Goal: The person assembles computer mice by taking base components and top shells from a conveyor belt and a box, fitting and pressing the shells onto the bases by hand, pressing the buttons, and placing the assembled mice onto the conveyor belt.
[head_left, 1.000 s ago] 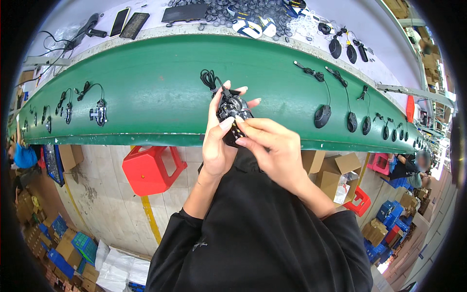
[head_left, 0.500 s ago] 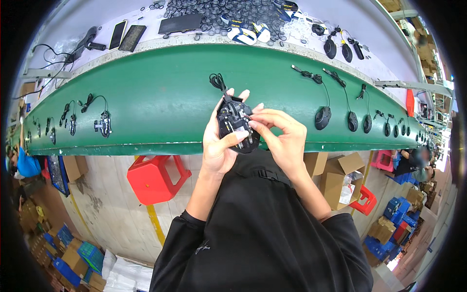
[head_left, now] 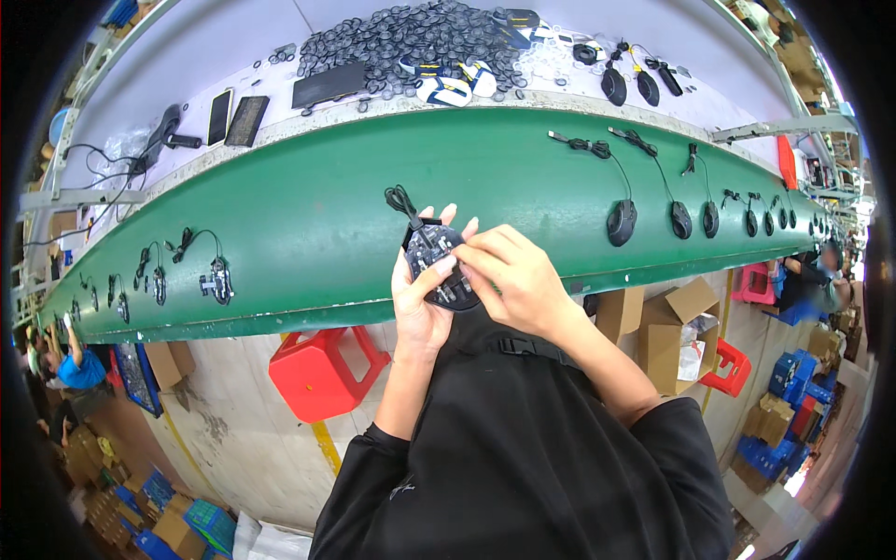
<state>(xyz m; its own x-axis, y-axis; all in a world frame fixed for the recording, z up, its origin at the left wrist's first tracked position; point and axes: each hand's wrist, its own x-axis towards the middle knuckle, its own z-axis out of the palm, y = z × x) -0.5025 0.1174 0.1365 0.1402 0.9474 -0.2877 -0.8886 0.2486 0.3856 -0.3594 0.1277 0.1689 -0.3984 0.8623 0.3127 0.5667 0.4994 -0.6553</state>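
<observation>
My left hand (head_left: 420, 303) cradles an opened computer mouse (head_left: 452, 293) from below, its thumb laid over the inner parts. The black shell shows its circuit board and fittings, and a bundled black cable (head_left: 399, 199) sticks out beyond its far end. At the mouse's right side, the thumb and fingers of my right hand (head_left: 518, 280) are pinched together over the inside. Whatever is between those fingertips is hidden. Both hands are above the near edge of the green conveyor belt (head_left: 327, 205).
Opened mice (head_left: 220, 280) lie along the belt's left, closed black mice (head_left: 622, 224) along its right. Beyond, a shelf carries a heap of small dark rings (head_left: 401, 47), a phone (head_left: 219, 117) and white-navy pieces (head_left: 443, 91). Below are a red stool (head_left: 313, 378) and a cardboard box (head_left: 658, 350).
The view has shifted and tilted. Belt items at the left appear lower and further right. My right hand has turned further over the mouse, its fingers still at the mouse's right side.
</observation>
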